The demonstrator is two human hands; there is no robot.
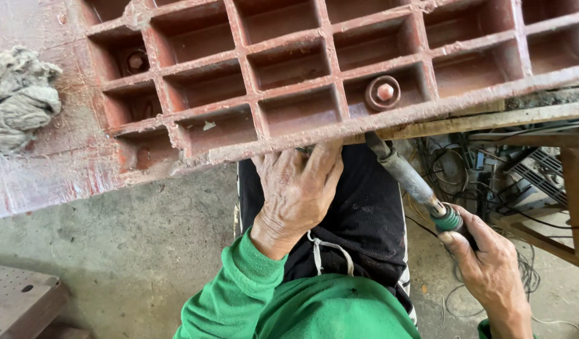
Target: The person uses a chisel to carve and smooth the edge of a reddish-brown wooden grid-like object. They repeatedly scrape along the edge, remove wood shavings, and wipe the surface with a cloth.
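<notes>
A rust-red metal grating with several square cells lies on a workbench above my lap. My left hand reaches up to its near edge, and the fingertips curl under the rim. My right hand is shut on the green-taped handle of a long grey tool. The tool's tip goes up under the grating's near edge, just right of my left fingers, and is hidden there. A round red nut with a washer sits in one cell above the tool tip. Both sleeves are green.
A grey crumpled rag lies on the red plate at the far left. Tangled wires and metal scrap fill the space under the bench at right. A perforated metal piece sits at bottom left on the concrete floor.
</notes>
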